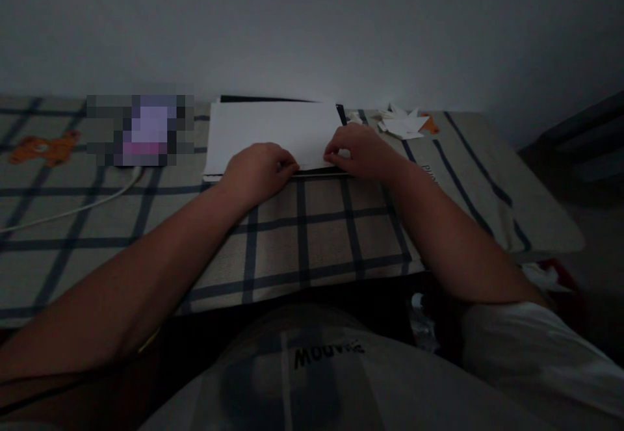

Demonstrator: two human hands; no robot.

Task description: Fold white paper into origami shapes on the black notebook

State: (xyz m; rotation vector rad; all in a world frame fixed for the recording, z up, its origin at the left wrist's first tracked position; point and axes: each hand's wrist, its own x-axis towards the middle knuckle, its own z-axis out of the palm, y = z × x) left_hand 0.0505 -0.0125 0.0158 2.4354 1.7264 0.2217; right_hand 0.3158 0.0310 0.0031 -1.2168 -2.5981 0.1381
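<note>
A sheet of white paper (273, 125) lies flat on a stack with dark and white edges, close to the wall. My left hand (258, 169) rests on its near edge, left of the middle, thumb and forefinger pinched together at the paper's rim. At the near right corner, my right hand (359, 150) has its fingers curled in a pinch on the same edge. Dark material (319, 172) shows under the paper between the two hands. What lies beneath the sheet is mostly hidden.
A checked cloth (277, 249) covers the table. To the left are a blurred phone-like screen (150, 125), a white cable (107, 198) and an orange cut-out shape (45, 148). Folded white paper (403, 124) and an orange piece (431, 124) lie right. Below stands a clear bottle (423, 327).
</note>
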